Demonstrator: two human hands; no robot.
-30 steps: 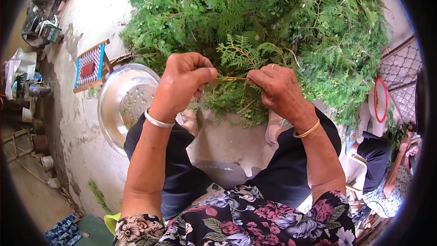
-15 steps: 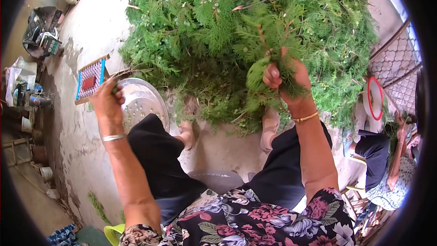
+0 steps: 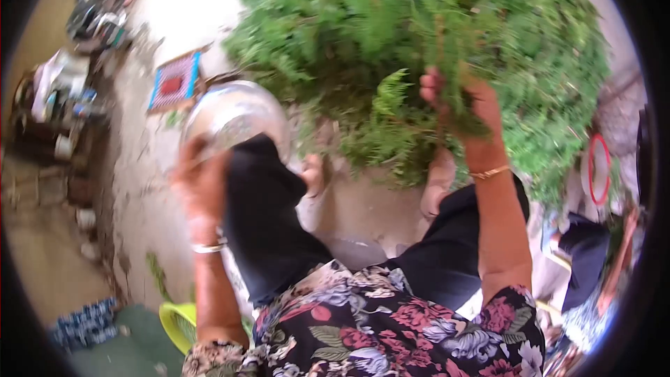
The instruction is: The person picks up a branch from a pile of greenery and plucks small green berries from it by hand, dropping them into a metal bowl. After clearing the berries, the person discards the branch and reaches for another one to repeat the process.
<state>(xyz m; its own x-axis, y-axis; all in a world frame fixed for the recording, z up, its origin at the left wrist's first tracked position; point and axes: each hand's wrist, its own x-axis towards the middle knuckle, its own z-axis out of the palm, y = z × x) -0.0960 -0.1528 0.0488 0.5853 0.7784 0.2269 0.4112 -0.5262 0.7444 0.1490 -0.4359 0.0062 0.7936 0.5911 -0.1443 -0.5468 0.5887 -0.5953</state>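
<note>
The view is motion-blurred. A large heap of green cypress-like branches (image 3: 419,35) fills the top of the head view. My right hand (image 3: 462,101), with a gold bangle on the wrist, is raised at the heap's near edge and closed around a bunch of green sprigs (image 3: 391,98). My left hand (image 3: 202,183), with a silver bangle on the wrist, is low on the left beside my knee, at the near rim of a shiny metal bowl (image 3: 237,113). Blur hides whether its fingers hold anything.
A small woven stool (image 3: 174,85) stands beyond the bowl on the concrete floor. Clutter lines the left wall. A seated person (image 3: 593,251) and a red-rimmed white dish (image 3: 599,167) are at the right. A yellow-green object (image 3: 178,324) lies by my left elbow.
My left hand has dropped back from over the bowl toward my knee. My right hand stays in the heap gripping sprigs. The camera has swung, blurring the view.
</note>
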